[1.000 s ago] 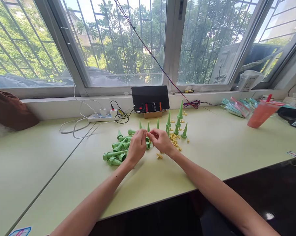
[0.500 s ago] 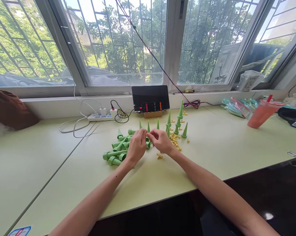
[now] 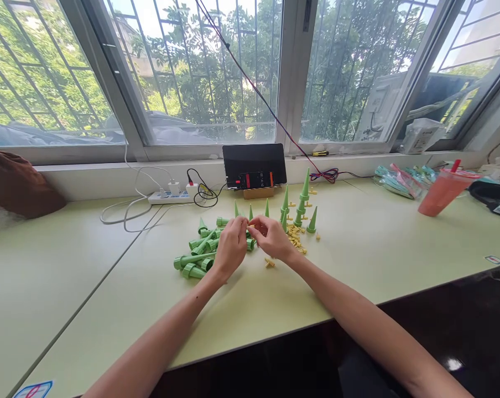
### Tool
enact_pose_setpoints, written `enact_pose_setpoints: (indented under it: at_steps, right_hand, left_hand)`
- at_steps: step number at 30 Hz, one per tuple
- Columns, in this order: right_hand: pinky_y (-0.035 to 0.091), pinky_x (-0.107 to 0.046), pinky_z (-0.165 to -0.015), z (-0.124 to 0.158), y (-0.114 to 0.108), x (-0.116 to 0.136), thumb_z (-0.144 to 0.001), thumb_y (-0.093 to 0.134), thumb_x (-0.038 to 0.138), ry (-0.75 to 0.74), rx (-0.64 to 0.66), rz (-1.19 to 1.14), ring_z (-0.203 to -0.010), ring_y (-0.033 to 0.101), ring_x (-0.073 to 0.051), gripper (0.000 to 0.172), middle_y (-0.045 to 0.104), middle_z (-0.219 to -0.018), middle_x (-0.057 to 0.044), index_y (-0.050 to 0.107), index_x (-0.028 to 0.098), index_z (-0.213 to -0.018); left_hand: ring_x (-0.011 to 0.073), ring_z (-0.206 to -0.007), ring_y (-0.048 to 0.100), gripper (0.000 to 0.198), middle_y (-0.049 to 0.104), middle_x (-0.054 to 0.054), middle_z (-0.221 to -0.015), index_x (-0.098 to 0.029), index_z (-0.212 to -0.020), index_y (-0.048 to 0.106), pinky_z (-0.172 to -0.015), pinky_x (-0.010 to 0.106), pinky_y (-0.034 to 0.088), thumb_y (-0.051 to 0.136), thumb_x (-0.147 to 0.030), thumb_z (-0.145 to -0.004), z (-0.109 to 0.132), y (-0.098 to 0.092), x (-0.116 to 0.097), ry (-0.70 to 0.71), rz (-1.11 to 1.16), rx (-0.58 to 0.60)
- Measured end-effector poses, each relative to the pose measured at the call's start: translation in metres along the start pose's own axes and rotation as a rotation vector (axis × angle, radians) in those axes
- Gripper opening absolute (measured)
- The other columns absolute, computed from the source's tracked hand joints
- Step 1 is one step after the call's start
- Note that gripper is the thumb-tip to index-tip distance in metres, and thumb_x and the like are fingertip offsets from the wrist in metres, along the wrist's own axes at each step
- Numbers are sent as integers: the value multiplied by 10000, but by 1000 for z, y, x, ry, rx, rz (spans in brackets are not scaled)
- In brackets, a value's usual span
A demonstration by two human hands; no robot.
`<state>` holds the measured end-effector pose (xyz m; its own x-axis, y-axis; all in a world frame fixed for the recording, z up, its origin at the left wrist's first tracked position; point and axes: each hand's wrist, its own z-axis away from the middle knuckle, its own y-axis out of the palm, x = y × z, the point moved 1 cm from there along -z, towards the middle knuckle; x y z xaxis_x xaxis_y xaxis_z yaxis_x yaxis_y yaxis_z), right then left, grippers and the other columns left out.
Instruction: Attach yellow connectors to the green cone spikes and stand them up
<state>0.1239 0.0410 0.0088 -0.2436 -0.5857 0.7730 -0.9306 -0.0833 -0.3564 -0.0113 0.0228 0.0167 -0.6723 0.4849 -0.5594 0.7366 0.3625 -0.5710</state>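
My left hand [image 3: 230, 246] and my right hand [image 3: 271, 237] meet over the middle of the pale green table [image 3: 358, 260], fingers pinched together. Between the fingertips shows a small yellow piece [image 3: 251, 226], held by my right hand; my left hand grips a green cone mostly hidden behind its fingers. A heap of green cone spikes [image 3: 197, 253] lies just left of my left hand. Several green cones stand upright [image 3: 303, 194] behind my right hand. Small yellow cross-shaped pieces [image 3: 295, 235] are scattered right of it, one [image 3: 269, 262] below my right wrist.
A dark phone [image 3: 254, 165] leans on a stand at the windowsill. A white power strip [image 3: 171, 196] with cables lies to its left. An orange cup [image 3: 443, 190] and plastic bags [image 3: 401, 179] sit far right. A brown bag [image 3: 20, 185] rests far left.
Both hands stay in the same spot; the fingers shift slightly around the small yellow piece.
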Motion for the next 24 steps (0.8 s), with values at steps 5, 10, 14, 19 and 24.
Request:
enact_pose_setpoints:
  at_steps: [5, 10, 14, 19, 24]
  right_hand:
    - [398, -236, -542, -1, 0, 0, -892, 503, 378, 26, 14, 3, -550, 524, -122, 230, 593, -638, -4, 580, 178, -810]
    - [401, -236, -542, -1, 0, 2, -905, 483, 464, 49, 22, -7, -536, 528, -121, 340, 589, -609, -5, 571, 173, -751]
    - [410, -236, -551, 0, 0, 2, -902, 500, 452, 32, 2, -1, -553, 536, -122, 294, 599, -644, -3, 591, 177, -853]
    - [409, -239, -550, 0, -1, 2, -886, 521, 373, 9, -1, 40, -565, 531, -127, 204, 590, -656, 0, 586, 183, -925]
    - [404, -238, -553, 0, -1, 0, -895, 498, 376, 2, 14, 52, -561, 522, -123, 220, 599, -673, -8, 596, 178, -900]
  left_hand:
    - [158, -733, 502, 247, 558, 23, -803, -208, -828, 503, -678, 268, 376, 323, -290, -976, 0, 1, 1, 5, -11, 8]
    - [158, -731, 498, 244, 561, 27, -803, -208, -821, 496, -679, 271, 381, 320, -279, -974, 0, 1, 1, 10, -3, 8]
    - [160, -718, 494, 243, 557, 28, -796, -209, -839, 509, -677, 276, 380, 317, -272, -973, 0, 0, -1, 7, -7, 0]
    - [166, -733, 512, 243, 568, 33, -813, -209, -866, 534, -681, 279, 388, 322, -266, -969, 0, 0, -3, 9, -23, -2]
    - [161, -716, 514, 244, 570, 30, -810, -209, -872, 541, -669, 274, 387, 324, -268, -968, 0, 1, -2, 4, -25, 10]
